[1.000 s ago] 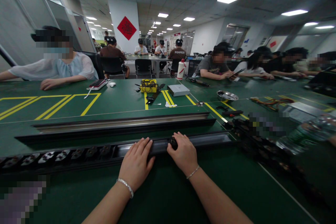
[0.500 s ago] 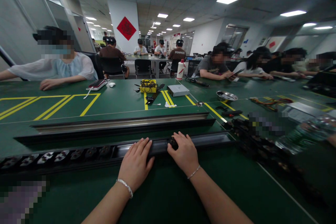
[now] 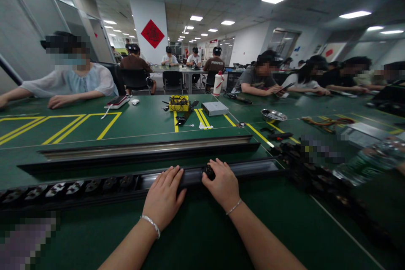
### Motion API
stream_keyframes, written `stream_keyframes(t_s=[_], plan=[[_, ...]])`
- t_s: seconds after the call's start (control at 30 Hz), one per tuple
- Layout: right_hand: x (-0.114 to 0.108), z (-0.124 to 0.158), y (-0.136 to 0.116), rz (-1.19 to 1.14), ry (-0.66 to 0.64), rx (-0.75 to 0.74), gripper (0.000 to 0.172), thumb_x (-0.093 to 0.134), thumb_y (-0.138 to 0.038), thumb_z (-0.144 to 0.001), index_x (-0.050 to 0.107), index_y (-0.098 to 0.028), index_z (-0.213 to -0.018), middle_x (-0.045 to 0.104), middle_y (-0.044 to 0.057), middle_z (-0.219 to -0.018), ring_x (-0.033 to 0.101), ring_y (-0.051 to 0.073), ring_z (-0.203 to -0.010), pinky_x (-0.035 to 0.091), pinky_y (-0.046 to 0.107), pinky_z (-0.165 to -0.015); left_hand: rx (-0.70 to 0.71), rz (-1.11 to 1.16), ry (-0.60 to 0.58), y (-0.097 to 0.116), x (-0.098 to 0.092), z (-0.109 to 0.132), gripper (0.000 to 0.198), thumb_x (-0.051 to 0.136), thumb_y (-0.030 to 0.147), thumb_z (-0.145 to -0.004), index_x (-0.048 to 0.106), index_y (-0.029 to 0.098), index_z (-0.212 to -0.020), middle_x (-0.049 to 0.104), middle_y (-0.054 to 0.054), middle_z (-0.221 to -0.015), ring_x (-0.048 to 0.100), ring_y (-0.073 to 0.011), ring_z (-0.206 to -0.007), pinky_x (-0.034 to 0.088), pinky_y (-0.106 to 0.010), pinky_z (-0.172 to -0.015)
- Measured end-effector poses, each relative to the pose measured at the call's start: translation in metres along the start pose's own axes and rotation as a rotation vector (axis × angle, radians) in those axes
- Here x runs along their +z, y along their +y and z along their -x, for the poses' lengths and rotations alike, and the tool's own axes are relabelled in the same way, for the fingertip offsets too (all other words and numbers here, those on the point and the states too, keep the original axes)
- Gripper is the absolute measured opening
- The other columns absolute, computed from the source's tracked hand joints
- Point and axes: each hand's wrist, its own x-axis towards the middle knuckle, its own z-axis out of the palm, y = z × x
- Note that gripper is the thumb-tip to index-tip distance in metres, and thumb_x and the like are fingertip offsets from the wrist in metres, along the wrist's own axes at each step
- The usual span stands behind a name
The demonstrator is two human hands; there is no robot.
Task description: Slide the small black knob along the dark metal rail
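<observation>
A long black channel rail (image 3: 253, 169) lies across the green table in front of me. Its left part holds a row of black socket modules (image 3: 91, 185) with metal contacts showing. My left hand (image 3: 163, 198) rests on the rail to the right of that row, fingers stretched out over it and holding nothing. To the right of it, my right hand (image 3: 223, 185) has its thumb and fingers around a single black socket module (image 3: 209, 171), which sits at the rail's channel. Part of this module is hidden by the hand.
Two more black rail pieces (image 3: 148, 152) lie just beyond. A heap of black modules (image 3: 322, 181) is on the right, near a plastic bottle (image 3: 363, 162). Farther off are a metal bowl (image 3: 274, 115), a grey box (image 3: 214, 108) and a yellow block with cables (image 3: 179, 103). Several people sit around.
My hands and the socket module have stayed in place. The person at the far left has drawn an arm slightly inward, so that hand now shows at the edge.
</observation>
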Motion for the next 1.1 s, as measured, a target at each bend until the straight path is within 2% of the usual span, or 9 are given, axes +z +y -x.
stream_keyframes(t_s=[1.1], plan=[[0.0008, -0.001, 0.0035, -0.019, 0.016, -0.001, 0.028, 0.053, -0.026, -0.071, 0.062, -0.016, -0.096, 0.064, 0.008, -0.105, 0.053, 0.022, -0.107, 0.034, 0.036, -0.098, 0.005, -0.017, 0.001, 0.0001, 0.0009, 0.0, 0.048, 0.044, 0.037, -0.08, 0.043, 0.019, -0.124, 0.05, -0.007, -0.128, 0.043, -0.0237, -0.119, 0.038, -0.042, -0.098]])
